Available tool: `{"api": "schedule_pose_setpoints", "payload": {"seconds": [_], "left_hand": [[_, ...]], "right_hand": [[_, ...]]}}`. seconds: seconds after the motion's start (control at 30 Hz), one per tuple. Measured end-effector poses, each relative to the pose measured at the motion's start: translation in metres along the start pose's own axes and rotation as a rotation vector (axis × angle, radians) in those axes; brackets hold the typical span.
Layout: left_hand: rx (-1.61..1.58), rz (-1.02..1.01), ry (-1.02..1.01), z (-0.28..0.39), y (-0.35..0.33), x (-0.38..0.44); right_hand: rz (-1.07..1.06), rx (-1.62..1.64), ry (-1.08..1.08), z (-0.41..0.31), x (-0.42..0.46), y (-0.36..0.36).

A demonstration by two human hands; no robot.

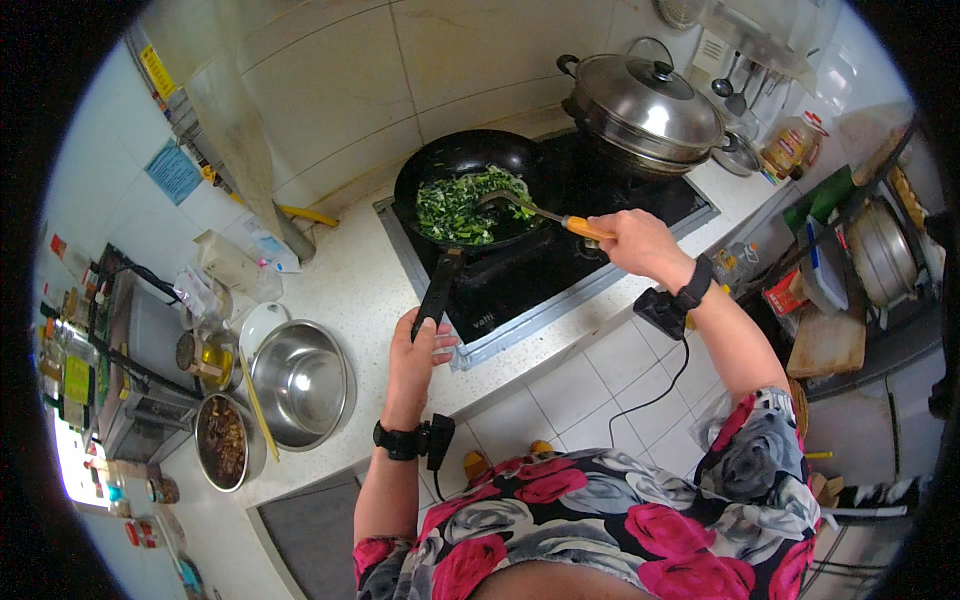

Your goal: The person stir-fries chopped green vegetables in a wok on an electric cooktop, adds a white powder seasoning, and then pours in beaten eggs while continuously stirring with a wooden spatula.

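A black wok [480,146] sits on the left side of a black glass gas hob [517,292], with chopped leafy greens [457,206] in it. My left hand [416,349] is wrapped around the wok's dark handle [439,289], some fingers showing loosely on its right. In my right hand [641,244] is the orange-yellow grip of a metal spatula [585,226]. Its curved metal end reaches into the greens, and the tip is partly hidden among the leaves.
A lidded steel steamer pot [637,105] occupies the hob's right side. Left of the hob stand a steel bowl [304,386], a smaller pot of brown food [225,442] and yellow chopsticks [259,409]. An oil bottle [791,146] stands at the far right. A cable [656,395] hangs from my right wrist.
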State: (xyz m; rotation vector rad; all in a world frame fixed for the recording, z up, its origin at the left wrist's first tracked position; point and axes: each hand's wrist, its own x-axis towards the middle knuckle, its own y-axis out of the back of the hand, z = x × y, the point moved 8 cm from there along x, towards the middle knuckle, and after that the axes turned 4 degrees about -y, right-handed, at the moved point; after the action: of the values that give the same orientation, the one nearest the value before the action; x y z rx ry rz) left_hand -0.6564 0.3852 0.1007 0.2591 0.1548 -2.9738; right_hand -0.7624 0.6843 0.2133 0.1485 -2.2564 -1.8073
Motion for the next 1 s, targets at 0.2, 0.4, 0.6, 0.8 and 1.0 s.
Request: {"api": "schedule_pose_setpoints", "payload": {"seconds": [0.2,0.4,0.6,0.8,1.0], "left_hand": [[-0.003,-0.006,0.000,0.002,-0.006,0.000],[-0.006,0.012,-0.001,-0.003,0.000,0.000],[0.016,0.004,0.002,0.000,-0.004,0.002],[-0.017,-0.008,-0.009,-0.005,0.001,0.003],[-0.023,-0.002,-0.008,-0.005,0.000,0.003]], "right_hand": [[0.084,0.099,0.018,0.018,-0.007,-0.010],[0.158,0.204,0.026,-0.005,-0.011,0.025],[0.162,0.025,0.073,-0.017,0.006,-0.004],[0.118,0.042,0.062,-0.008,-0.014,0.020],[0.222,0.059,0.159,-0.040,0.013,0.020]]}}
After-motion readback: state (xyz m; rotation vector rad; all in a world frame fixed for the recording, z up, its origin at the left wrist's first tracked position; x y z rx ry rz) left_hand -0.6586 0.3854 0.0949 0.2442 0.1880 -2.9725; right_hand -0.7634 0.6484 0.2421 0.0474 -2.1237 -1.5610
